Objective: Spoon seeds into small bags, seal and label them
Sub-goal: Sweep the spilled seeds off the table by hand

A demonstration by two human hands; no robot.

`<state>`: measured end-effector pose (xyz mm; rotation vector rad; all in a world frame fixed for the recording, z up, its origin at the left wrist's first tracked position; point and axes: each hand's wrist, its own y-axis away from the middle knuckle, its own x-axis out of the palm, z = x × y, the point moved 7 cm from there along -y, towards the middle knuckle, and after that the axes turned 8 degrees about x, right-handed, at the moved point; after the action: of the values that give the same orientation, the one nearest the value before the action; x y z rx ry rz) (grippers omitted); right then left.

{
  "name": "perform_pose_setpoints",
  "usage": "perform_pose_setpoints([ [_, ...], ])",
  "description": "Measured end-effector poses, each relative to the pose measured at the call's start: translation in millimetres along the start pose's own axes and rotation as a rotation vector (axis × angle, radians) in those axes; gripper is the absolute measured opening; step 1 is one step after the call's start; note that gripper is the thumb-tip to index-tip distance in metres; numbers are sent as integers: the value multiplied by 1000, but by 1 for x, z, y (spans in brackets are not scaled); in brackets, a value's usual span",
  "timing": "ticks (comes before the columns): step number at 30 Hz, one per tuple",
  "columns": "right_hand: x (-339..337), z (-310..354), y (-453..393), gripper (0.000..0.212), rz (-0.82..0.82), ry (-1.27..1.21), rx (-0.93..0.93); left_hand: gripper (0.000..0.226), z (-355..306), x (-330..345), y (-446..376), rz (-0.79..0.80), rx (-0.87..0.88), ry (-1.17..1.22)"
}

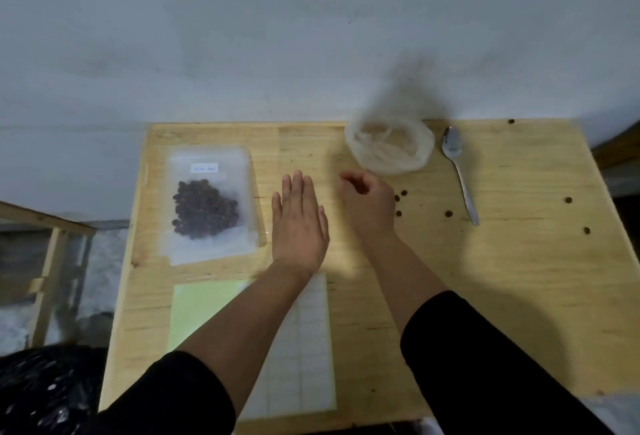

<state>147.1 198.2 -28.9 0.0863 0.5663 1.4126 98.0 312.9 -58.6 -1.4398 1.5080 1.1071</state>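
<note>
Left hand (299, 223) flat, released, over table (519, 279); right hand (369, 204) curled, grip contents unclear. Filled, labelled bag (211, 204) left; spoon (459, 171) right, loose seeds (449, 214) nearby.

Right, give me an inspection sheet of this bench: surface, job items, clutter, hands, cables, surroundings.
Surface: pale wooden table, set against a grey wall.
Job's things: clear bag of dark seeds with a small white label, lying flat on the left; metal spoon lying on the right, bowl empty; crumpled translucent bag at the back edge, blurred; sheet of blank labels and a pale green sheet at the near edge.
Clutter: loose seeds scattered on the right half.
Hands: left hand flat, fingers straight; right hand with fingers curled, contents not visible.
Cables: nothing seen.
Surroundings: wooden frame and black plastic bag to the left.
</note>
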Motion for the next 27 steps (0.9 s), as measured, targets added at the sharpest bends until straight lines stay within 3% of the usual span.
perform_pose_setpoints([
  [3, -10, -18, 19, 16, 91, -610, 291, 56, -9, 3, 1, 23, 22, -2],
  [6, -23, -26, 25, 17, 95, -880, 411, 56, -20, 7, -1, 42, 63, 16],
  [8, -38, -28, 23, 15, 10, -702, 388, 56, -23, 8, -1, 40, 72, 6],
  [11, -59, -22, 10, 20, -156, -2, 204, 56, -24, 6, 1, 12, 78, 3],
  [13, -58, -13, 2, 23, -206, 221, 81, 56, -24, 6, 1, 2, 81, 4],
  [17, -49, -6, -13, 26, -231, 319, -28, 56, -24, 5, 1, -8, 80, 11],
  [27, -37, -5, -32, 23, -225, 313, -102, 56, -23, 5, 1, -20, 70, 21],
])
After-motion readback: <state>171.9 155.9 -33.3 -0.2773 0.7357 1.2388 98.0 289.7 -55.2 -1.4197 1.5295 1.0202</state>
